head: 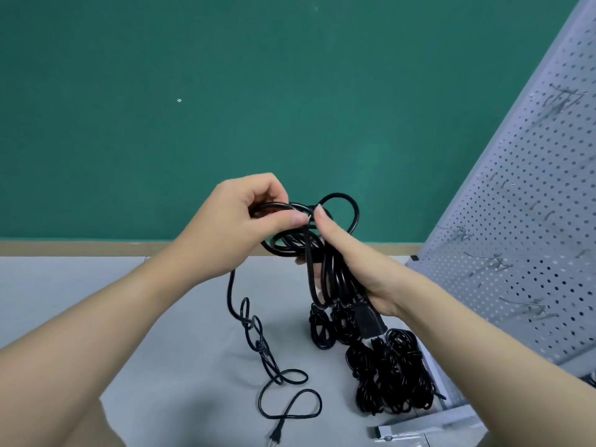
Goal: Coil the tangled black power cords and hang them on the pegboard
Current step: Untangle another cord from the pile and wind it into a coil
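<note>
Two-prong plug (275,436) trailing loose, glossy black cord (335,272) half-coiled, left hand (238,227) pinching, right hand (358,269) clasping loops.

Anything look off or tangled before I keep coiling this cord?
Yes. The cord's loose tail below the left hand twists into knotted loops across the table, plug at the near edge. The right hand holds the coil. Nothing looks damaged.

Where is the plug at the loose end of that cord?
The two-prong plug lies on the grey table at the bottom centre of the head view, left of the bundled cords.
</note>
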